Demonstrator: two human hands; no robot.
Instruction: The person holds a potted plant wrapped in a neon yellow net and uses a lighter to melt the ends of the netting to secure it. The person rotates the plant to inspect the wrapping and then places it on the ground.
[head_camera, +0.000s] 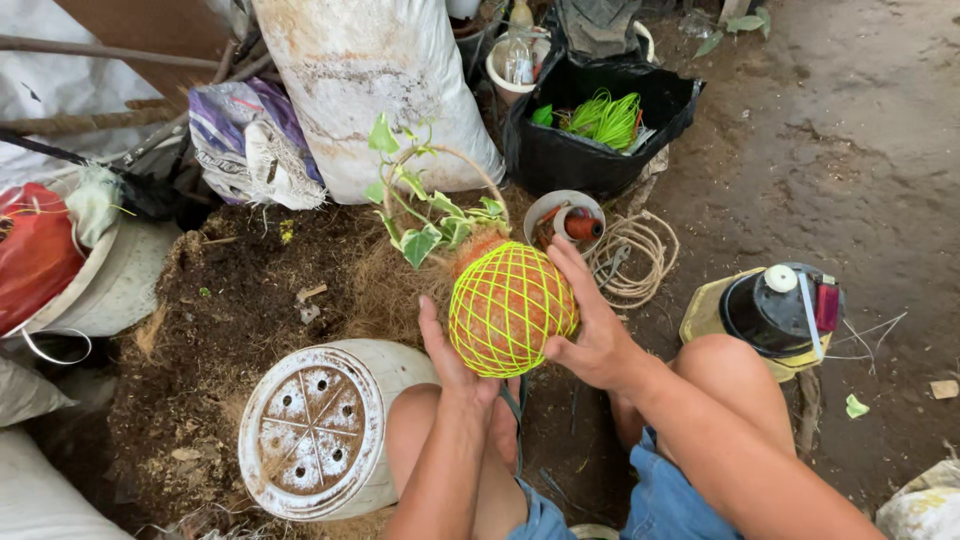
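I hold a round ball of brown coconut fibre (510, 305) wrapped in a net of bright yellow-green string. A small plant with green and cream leaves (425, 220) grows out of its top left. My left hand (455, 365) cups the ball from below and the left. My right hand (590, 325) presses on its right side, fingers spread upward. Both hands grip the ball above my knees.
An overturned white pot (315, 430) lies by my left knee on a soil heap (230, 310). Behind are a large white sack (370, 90), a black bag with green string (600, 120), a coil of rope (630, 260), a small bowl (565, 215) and a dark jug (775, 310).
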